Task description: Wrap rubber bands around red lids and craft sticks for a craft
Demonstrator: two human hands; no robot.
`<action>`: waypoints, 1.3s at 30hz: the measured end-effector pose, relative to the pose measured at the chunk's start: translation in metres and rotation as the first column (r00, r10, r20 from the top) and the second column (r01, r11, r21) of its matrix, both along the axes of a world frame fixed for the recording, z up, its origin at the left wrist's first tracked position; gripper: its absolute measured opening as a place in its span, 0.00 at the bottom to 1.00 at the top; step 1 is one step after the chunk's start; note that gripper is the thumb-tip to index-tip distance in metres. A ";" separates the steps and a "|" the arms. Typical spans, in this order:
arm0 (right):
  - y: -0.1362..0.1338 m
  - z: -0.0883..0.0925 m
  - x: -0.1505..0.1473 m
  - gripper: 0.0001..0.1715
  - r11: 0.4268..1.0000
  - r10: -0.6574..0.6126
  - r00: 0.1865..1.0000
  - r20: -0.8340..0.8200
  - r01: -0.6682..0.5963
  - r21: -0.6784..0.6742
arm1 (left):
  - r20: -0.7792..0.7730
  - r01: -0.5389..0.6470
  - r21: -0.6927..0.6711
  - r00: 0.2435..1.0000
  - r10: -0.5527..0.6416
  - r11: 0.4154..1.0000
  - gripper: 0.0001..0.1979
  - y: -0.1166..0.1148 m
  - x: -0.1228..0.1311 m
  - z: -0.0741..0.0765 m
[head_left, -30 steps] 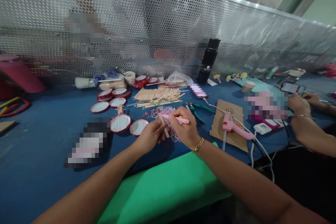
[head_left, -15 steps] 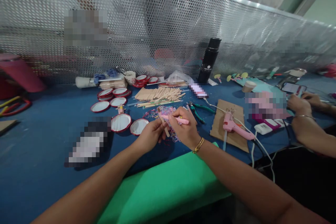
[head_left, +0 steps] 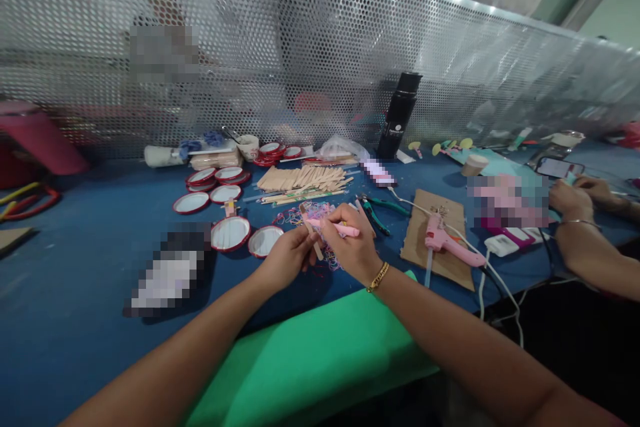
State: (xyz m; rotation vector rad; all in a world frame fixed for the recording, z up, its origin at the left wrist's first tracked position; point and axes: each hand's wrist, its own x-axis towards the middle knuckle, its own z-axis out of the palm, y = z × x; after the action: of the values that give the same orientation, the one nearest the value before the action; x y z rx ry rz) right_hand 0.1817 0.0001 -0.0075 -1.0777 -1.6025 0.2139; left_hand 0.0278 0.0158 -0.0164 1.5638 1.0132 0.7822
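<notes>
My left hand [head_left: 287,255] pinches a wooden craft stick [head_left: 319,251] that slants upright between the fingers, its upper end darker. In my right hand [head_left: 354,243] is a pink marker [head_left: 345,229], gripped like a pen with its tip against or very close to the stick. Below and behind both hands lies a tangle of pastel rubber bands [head_left: 294,213]. Beyond that, a pile of craft sticks [head_left: 305,180] is spread out. Two red-rimmed white lids [head_left: 231,233] rest just left of my left hand.
A pink glue gun [head_left: 453,243] with a cable lies on cardboard [head_left: 417,223] at right, near teal-handled pliers [head_left: 385,205]. A black bottle [head_left: 399,117] stands at the perforated metal partition [head_left: 320,47]. Green cloth [head_left: 310,360] is in front. A co-worker's hands [head_left: 575,203] are at far right.
Both hands keep almost the same pose, with the marker still at the stick. The co-worker's hands at the far right have shifted very slightly.
</notes>
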 end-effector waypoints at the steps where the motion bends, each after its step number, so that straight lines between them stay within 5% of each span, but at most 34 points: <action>1: 0.000 0.000 0.000 0.10 1.000 0.007 1.000 0.007 -0.007 -0.003 | -0.001 0.001 0.002 1.000 -0.001 1.000 0.20 0.000 0.000 0.000; 29: 0.003 0.000 0.001 0.10 1.000 -0.030 0.997 -0.069 0.030 -0.005 | -0.048 0.021 0.038 0.999 -0.019 0.999 0.17 0.001 -0.001 -0.001; 35: 0.006 -0.003 0.001 0.05 0.984 0.137 0.955 -0.263 -0.163 -0.077 | -0.048 0.018 0.031 0.999 -0.017 0.999 0.16 0.003 -0.001 -0.002; 39: 0.006 -0.002 0.000 0.04 0.988 0.112 0.943 -0.315 -0.140 -0.068 | -0.046 0.021 0.029 0.999 -0.020 0.999 0.16 0.003 0.000 -0.002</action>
State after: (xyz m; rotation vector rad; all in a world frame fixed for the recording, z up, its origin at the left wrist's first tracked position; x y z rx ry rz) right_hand 0.1816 0.0062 -0.0099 -0.9557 -1.3871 0.5203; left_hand 0.0274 0.0188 -0.0182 1.6208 1.0212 0.7535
